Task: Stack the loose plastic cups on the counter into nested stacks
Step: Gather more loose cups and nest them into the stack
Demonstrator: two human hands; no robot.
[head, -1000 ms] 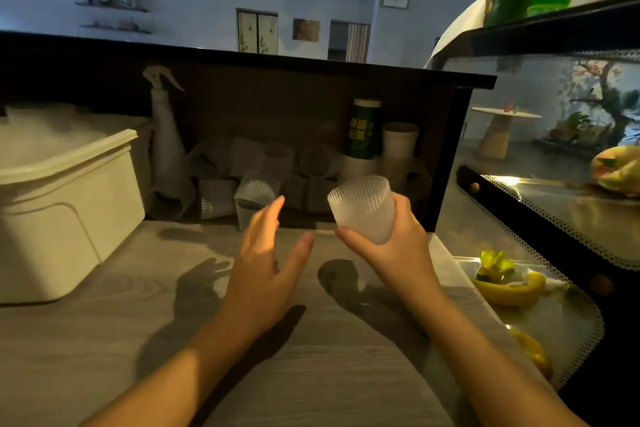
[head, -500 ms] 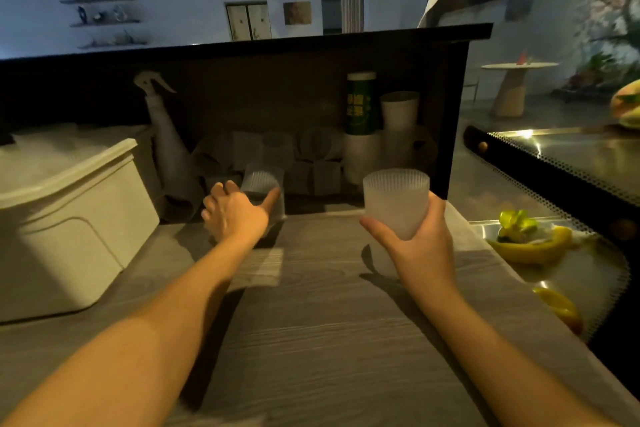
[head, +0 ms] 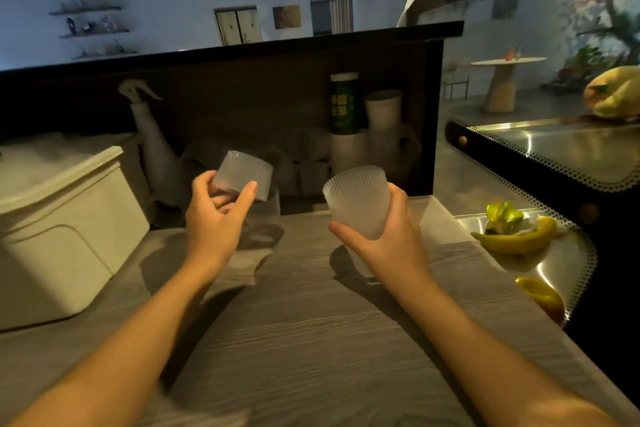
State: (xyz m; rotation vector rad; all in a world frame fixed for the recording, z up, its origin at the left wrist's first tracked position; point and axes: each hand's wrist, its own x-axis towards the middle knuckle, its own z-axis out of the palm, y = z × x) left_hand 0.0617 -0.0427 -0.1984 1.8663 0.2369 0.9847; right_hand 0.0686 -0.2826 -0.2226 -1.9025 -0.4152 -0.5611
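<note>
Two ribbed plastic cups are held above the wooden counter point(head: 311, 322): the left hand point(head: 211, 222) pinches a tilted cup point(head: 242, 175) between thumb and fingers, while the right hand point(head: 391, 243) wraps an upright cup point(head: 356, 204).

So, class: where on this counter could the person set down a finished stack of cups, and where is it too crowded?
Free: the wood-grain counter between the forearms, bordered by the white bin and the metal tray. Crowded: the dark recess behind the hands, full of cups and a spray bottle.
</note>
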